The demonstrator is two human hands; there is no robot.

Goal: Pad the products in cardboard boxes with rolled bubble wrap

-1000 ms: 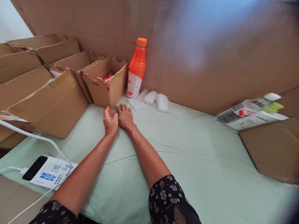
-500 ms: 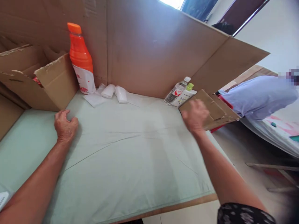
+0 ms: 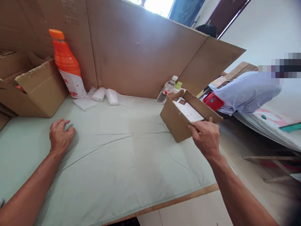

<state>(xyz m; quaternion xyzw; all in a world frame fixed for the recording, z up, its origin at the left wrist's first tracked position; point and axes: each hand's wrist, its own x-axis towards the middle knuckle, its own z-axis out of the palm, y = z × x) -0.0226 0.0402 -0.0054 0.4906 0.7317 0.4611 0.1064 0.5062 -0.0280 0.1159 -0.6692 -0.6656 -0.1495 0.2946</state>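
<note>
My right hand [image 3: 205, 136] grips the near rim of a small open cardboard box [image 3: 175, 121] at the table's right side. Inside this box lie white cards or flat packs [image 3: 188, 110], whose kind I cannot make out. On the pale green tablecloth [image 3: 113, 157], at the left, my left hand [image 3: 61, 135] rests with curled fingers, thumb apart and nothing held. Behind the box stands a clear plastic bottle [image 3: 166, 91] with a white cap, and a green-capped container [image 3: 178, 85] shows partly beside it.
A larger cardboard box [image 3: 44, 91] stands back left, beside an orange bottle [image 3: 68, 64]. Rolls of clear plastic bags [image 3: 112, 96] lie near the tall cardboard partition [image 3: 136, 53]. Beyond the right edge, a person in a light shirt [image 3: 249, 89] leans over another table.
My right hand has taken hold of the small box's rim, and the box now tilts upright with its opening showing. My left hand stays nearly in place; the view has shifted right.
</note>
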